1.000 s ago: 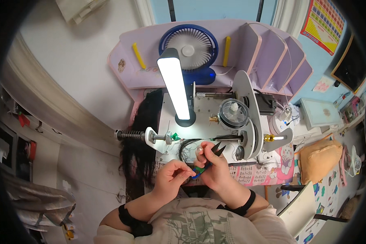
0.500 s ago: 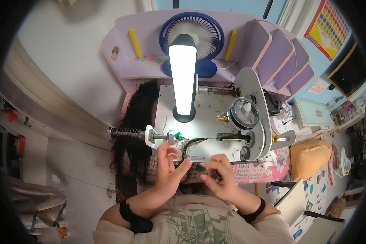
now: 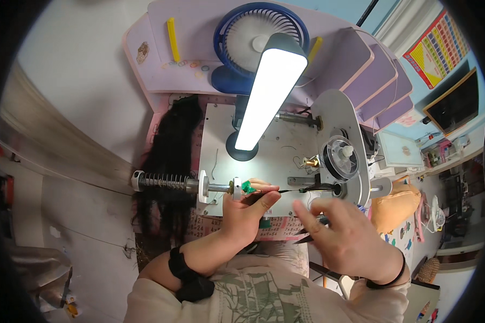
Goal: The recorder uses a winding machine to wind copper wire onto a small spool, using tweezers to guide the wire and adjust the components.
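Observation:
My left hand (image 3: 245, 215) is at the middle of a small machine, next to a green clip-like piece (image 3: 248, 187) on the left spindle (image 3: 219, 188). Its thumb and fingers close on a thin strand of dark hair (image 3: 286, 190) that runs toward the right spindle (image 3: 322, 187). Nearer to me and further right, my right hand (image 3: 345, 231) is slightly blurred. Its thumb and forefinger are apart, while the other fingers curl round a dark pointed tool (image 3: 306, 237); most of that tool is hidden in the palm.
A bright lamp (image 3: 272, 99) rises from the machine's white base plate (image 3: 275, 156). Behind it stands a blue fan (image 3: 260, 43) on a purple shelf. Long black hair (image 3: 170, 156) hangs left of the plate. A clear spool (image 3: 340, 158) sits at the right by a grey side panel.
My left hand has moved up to the spindle and closed on the hair strand. My right hand has moved right with the dark tool. The view has shifted slightly.

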